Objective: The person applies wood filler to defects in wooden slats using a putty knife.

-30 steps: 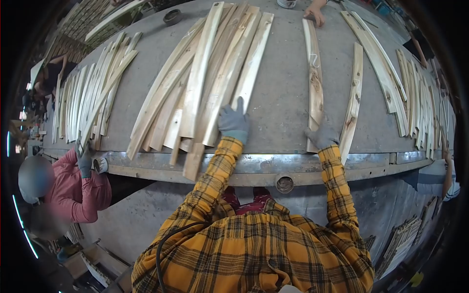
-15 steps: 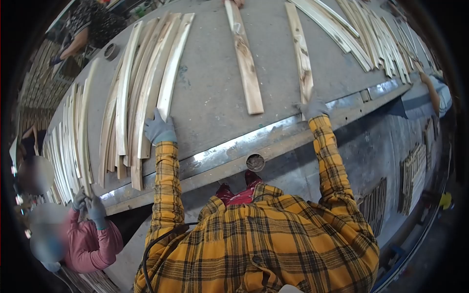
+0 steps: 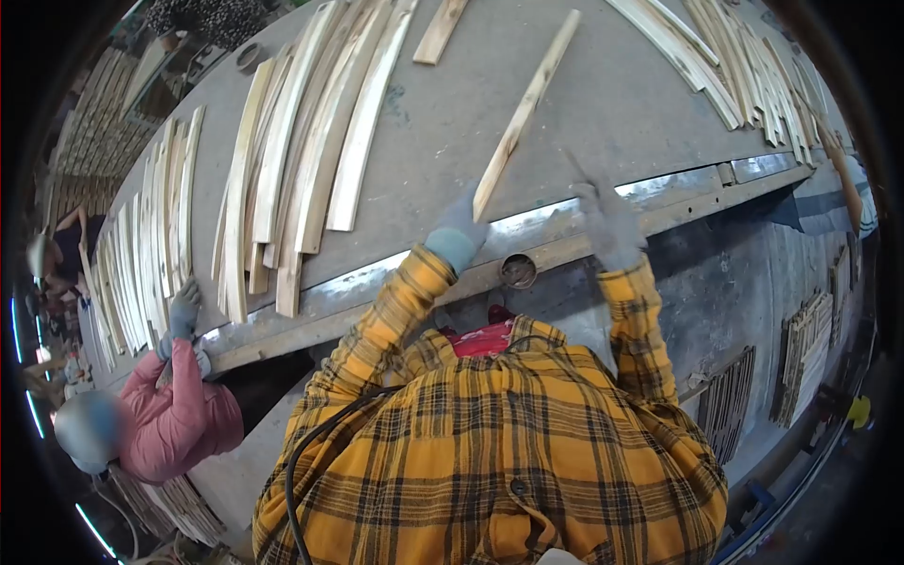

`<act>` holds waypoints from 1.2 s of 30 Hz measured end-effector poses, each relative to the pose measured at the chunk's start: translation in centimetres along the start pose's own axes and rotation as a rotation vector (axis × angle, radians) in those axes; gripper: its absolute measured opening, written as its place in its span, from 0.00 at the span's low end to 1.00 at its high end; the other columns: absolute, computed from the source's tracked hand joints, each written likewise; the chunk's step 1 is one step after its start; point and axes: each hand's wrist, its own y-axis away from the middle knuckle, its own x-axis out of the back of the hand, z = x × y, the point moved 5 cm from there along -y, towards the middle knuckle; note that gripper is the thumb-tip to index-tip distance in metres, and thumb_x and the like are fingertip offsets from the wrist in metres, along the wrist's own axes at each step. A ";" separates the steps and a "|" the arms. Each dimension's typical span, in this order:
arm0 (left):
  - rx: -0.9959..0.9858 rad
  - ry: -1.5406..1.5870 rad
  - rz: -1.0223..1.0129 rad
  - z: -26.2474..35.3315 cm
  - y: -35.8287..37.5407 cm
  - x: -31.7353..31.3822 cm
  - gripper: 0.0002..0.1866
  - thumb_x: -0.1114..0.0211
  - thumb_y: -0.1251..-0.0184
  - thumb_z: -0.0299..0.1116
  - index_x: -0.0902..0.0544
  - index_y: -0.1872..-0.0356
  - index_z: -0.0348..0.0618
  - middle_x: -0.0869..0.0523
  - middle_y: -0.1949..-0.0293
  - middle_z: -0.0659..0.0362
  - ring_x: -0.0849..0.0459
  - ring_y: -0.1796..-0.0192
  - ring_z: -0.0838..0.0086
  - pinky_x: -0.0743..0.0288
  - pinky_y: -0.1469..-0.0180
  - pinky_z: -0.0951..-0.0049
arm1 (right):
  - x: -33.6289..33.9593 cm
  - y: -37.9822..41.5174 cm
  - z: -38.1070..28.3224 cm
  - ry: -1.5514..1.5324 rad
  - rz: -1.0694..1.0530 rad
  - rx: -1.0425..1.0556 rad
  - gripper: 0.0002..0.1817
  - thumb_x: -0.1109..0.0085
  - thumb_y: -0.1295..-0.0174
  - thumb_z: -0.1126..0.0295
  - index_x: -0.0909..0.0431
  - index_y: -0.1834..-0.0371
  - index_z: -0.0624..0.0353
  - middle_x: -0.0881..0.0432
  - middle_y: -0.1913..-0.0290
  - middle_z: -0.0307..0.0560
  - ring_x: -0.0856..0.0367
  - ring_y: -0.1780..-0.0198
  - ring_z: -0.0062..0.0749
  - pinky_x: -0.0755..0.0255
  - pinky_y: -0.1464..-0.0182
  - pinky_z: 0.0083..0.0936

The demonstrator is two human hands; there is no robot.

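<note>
My left hand point(image 3: 459, 226), in a grey glove, is closed around the near end of a narrow wooden strip point(image 3: 525, 115). The strip slants away over the grey tabletop point(image 3: 424, 151), its far end to the right. My right hand point(image 3: 608, 224), gloved too, is over the table's metal front edge point(image 3: 546, 218), apart from the strip. Its fingers are curled and smeared by motion; a thin dark thing point(image 3: 576, 166) sticks out from them, too blurred to name. Left of my left hand lies a bundle of wooden strips point(image 3: 315, 141).
Another wooden strip point(image 3: 439, 33) lies at the far side. More strips point(image 3: 744, 71) are at the right. A round cup-like holder point(image 3: 518, 271) sits at the front edge. A co-worker in pink point(image 3: 188, 405) handles strips point(image 3: 151, 245) at the left; another person's arm point(image 3: 843, 169) shows right.
My left hand has left the bundle, moved right and taken hold of the strip that my right hand was touching. That strip has swung round. The middle strip has moved away toward the far side.
</note>
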 end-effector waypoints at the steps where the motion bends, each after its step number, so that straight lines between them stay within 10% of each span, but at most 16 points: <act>1: -0.018 -0.355 0.249 0.0 1.8 1.2 0.38 0.32 0.48 0.35 0.38 0.34 0.62 0.22 0.54 0.44 0.18 0.56 0.52 0.24 0.57 0.54 | 0.2 0.6 1.1 0.000 -0.013 0.001 0.28 0.47 0.37 0.52 0.33 0.37 0.51 0.18 0.64 0.53 0.19 0.59 0.45 0.27 0.57 0.35; 9: 0.000 -0.765 0.427 -6.2 7.0 2.1 0.41 0.34 0.49 0.29 0.40 0.32 0.68 0.23 0.55 0.48 0.20 0.58 0.54 0.25 0.55 0.58 | -1.0 6.3 -1.9 0.443 -0.147 0.260 0.12 0.45 0.43 0.70 0.18 0.56 0.53 0.19 0.66 0.53 0.20 0.66 0.48 0.27 0.61 0.36; 18: 0.157 0.989 -0.308 -10.1 9.5 0.6 0.22 0.39 0.35 0.37 0.30 0.46 0.32 0.19 0.69 0.53 0.16 0.72 0.70 0.19 0.73 0.71 | -6.3 7.4 -3.4 0.750 -0.321 0.328 0.10 0.46 0.45 0.67 0.18 0.64 0.55 0.19 0.73 0.52 0.16 0.68 0.44 0.23 0.66 0.36; 36: 0.097 1.160 -0.397 -10.2 9.5 0.9 0.30 0.49 0.32 0.57 0.28 0.52 0.33 0.18 0.72 0.49 0.16 0.76 0.67 0.20 0.78 0.71 | -5.5 10.4 -1.4 0.090 -0.264 0.132 0.12 0.44 0.42 0.66 0.18 0.58 0.57 0.18 0.70 0.47 0.19 0.69 0.36 0.27 0.65 0.29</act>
